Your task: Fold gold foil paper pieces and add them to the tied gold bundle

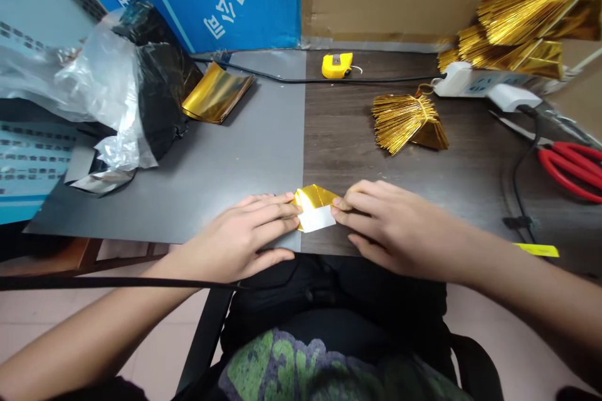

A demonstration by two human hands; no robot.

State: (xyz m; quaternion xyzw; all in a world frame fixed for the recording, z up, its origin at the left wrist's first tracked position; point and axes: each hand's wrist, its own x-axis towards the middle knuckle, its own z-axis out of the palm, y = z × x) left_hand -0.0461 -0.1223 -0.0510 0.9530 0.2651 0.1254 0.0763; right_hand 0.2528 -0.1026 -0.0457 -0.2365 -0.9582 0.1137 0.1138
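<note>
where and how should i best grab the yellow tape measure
Grip the tape measure by the left and right sides of its case, probably from above: it is a compact block, with the black cable close in front and cardboard behind.

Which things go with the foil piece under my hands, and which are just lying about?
Job in hand: gold-and-white piece; probably gold sheets, fanned gold bundles.

Probably lying about: tape measure, red handles, power strip, black plastic bag.
</note>
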